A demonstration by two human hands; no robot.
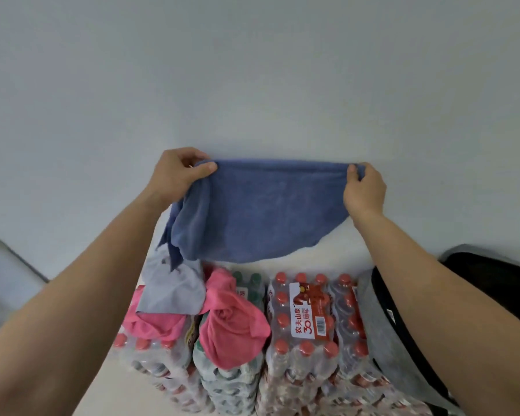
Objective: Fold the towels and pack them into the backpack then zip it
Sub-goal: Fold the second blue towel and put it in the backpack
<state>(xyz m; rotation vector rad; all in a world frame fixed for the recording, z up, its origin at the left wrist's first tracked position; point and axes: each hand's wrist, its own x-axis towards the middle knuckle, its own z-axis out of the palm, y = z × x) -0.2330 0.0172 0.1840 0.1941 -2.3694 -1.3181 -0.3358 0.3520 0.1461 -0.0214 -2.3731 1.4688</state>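
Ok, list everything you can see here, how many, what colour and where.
blue towel: one, blue, held up spread in front of the wall
grey towel: one, grey, crumpled on the left bottle packs
pink towels: two bunches, pink, on the packs, partly under the grey towel; one cloth or two, cannot tell
bottle packs: several, clear wrap, red caps and a few green, lower middle
backpack: one, black and grey, right of the packs
wall: one, pale grey, behind everything
left hand: grips the blue towel's upper left corner
right hand: grips its upper right corner
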